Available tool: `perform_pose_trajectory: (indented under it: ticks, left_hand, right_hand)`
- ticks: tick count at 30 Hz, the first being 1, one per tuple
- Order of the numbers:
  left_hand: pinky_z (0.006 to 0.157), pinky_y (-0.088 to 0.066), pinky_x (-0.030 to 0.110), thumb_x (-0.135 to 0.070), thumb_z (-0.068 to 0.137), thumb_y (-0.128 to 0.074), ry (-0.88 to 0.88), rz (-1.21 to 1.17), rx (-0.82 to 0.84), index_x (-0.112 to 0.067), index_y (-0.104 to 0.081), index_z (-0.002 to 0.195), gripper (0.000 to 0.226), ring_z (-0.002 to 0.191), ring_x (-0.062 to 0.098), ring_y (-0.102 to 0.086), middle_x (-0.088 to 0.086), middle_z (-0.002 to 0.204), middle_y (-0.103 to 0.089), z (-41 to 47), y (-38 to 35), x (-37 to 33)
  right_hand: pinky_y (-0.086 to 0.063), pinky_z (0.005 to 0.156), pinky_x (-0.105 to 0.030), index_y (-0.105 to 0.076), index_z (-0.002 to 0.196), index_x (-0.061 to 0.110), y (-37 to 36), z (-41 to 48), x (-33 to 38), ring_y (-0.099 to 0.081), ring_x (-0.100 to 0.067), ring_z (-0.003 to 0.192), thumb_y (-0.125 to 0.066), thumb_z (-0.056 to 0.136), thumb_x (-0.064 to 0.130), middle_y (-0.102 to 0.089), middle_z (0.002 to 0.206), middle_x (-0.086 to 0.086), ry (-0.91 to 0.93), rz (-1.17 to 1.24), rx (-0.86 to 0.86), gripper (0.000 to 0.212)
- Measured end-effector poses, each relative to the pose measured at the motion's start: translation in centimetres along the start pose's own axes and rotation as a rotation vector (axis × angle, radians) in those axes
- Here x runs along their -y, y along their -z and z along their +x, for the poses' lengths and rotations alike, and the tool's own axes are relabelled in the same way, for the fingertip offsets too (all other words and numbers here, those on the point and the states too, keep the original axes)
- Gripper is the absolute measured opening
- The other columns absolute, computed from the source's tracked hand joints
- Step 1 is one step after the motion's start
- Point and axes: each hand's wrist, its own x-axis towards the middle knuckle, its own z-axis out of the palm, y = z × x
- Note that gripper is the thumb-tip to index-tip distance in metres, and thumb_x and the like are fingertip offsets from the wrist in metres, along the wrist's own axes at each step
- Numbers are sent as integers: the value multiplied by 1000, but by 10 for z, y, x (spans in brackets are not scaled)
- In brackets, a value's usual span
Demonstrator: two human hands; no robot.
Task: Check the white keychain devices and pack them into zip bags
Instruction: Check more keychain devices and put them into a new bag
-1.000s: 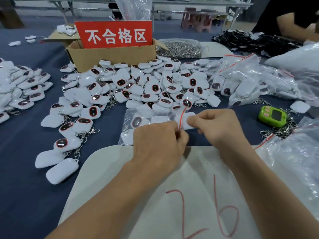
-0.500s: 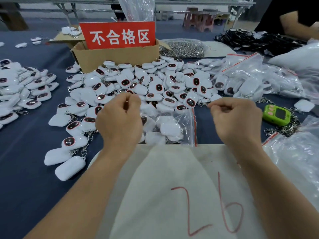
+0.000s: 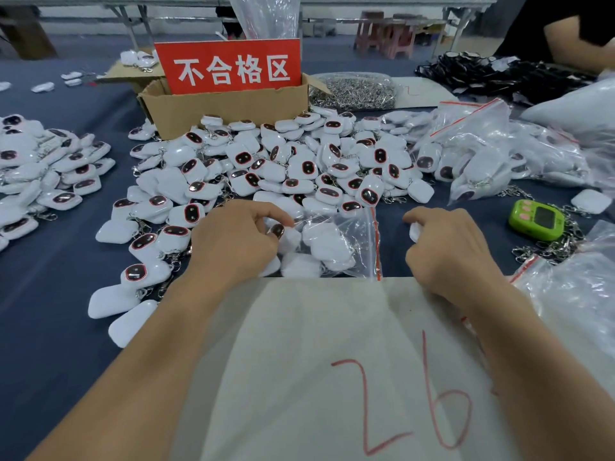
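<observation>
Clear plastic with a red seal strip down its right edge forms the zip bag (image 3: 336, 241). It lies on the dark blue counter (image 3: 50, 327) between the two hands, just beyond a white sheet (image 3: 316, 327) marked 26 in red, and it holds several white devices. The left hand (image 3: 233, 244) pinches the bag's upper left corner between thumb and forefinger, with the other fingers curled under. The right hand (image 3: 449, 254) sits just right of the bag, apart from it, curled round a small white piece (image 3: 414, 231) of which only an edge shows. Past the bag, loose white keychain devices (image 3: 283, 161) lie heaped, many with dark oval faces up, reaching a cardboard box (image 3: 226, 108) that bears a red sign (image 3: 229, 66). A second heap (image 3: 43, 171) lies at the far left. Filled bags (image 3: 492, 154) are piled to the right, near a green timer (image 3: 535, 219) resting on metal chains.
</observation>
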Motion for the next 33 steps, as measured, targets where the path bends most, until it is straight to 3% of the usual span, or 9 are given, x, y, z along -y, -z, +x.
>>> perform_pose_trajectory:
  ticks: [3, 6, 10, 14, 16, 22, 25, 29, 33]
  left_hand:
    - [62, -40, 24, 6, 79, -67, -133, -335, 221, -42, -80, 100, 54, 51, 7, -40, -11, 51, -45, 1, 12, 7]
    - [62, -38, 24, 15, 76, -67, -190, -334, 352, -39, -80, 105, 63, 53, 8, -38, -6, 55, -44, 3, 22, 15]
    - [62, -34, 27, 4, 79, -74, -127, -251, 342, -40, -83, 89, 45, 50, 9, -34, -6, 51, -41, 4, 24, 18]
    - [57, -33, 27, -21, 71, -83, -185, -354, 262, -43, -81, 93, 31, 52, 11, -36, -5, 54, -43, -2, 21, 5]
    - [59, -37, 26, -27, 68, -84, -207, -339, 248, -46, -80, 98, 36, 52, 9, -39, -9, 53, -44, -7, 13, -4]
    - [61, -35, 23, -48, 74, -74, -254, 39, 266, -63, -66, 115, 45, 60, 1, -51, -18, 56, -51, -12, 6, -14]
    - [60, -34, 23, -50, 67, -65, -261, 28, 250, -59, -69, 114, 47, 61, 2, -50, -16, 55, -49, -14, 6, -15]
    - [60, -35, 23, -50, 65, -68, -230, -155, 136, -51, -75, 100, 36, 55, 5, -48, -14, 52, -46, -21, -6, -26]
    - [64, -35, 20, -64, 58, -59, -256, 40, 91, -58, -61, 93, 35, 64, -1, -50, -24, 66, -56, -28, -25, -40]
  right_hand:
    - [-32, 78, -32, -58, 140, 23, 0, 0, -2, -37, -22, 97, -60, 85, 7, -59, 96, 2, 11, 3, -8, 57]
    - [-33, 78, -33, -58, 140, 24, 0, -1, -4, -46, -28, 109, -59, 84, 7, -65, 121, -8, -6, 30, 1, 59]
    - [-34, 77, -34, -58, 139, 26, -2, 0, -4, -41, -23, 103, -59, 84, 7, -63, 122, -7, -18, 58, -3, 59]
    - [-35, 78, -34, -58, 139, 27, -3, 2, -4, -45, -26, 114, -58, 84, 7, -64, 127, -5, -20, 47, 8, 59]
    - [-36, 78, -34, -59, 138, 27, -4, 2, -5, -46, -28, 116, -58, 84, 7, -64, 126, -5, -17, 46, 1, 58]
    - [-36, 79, -35, -59, 137, 27, -4, 3, -4, -46, -27, 113, -58, 85, 8, -62, 129, -4, -13, 22, 13, 55]
    - [-35, 78, -34, -59, 136, 27, -3, 3, -4, -42, -23, 106, -58, 86, 9, -62, 129, -3, -5, 18, 17, 54]
    - [-35, 78, -34, -60, 134, 26, -3, 2, -3, -46, -28, 113, -58, 85, 8, -62, 128, -4, -5, 12, 17, 51]
    - [-33, 81, -31, -61, 135, 27, -3, 1, -2, -46, -24, 107, -60, 85, 7, -64, 128, -3, 3, 34, 30, 54]
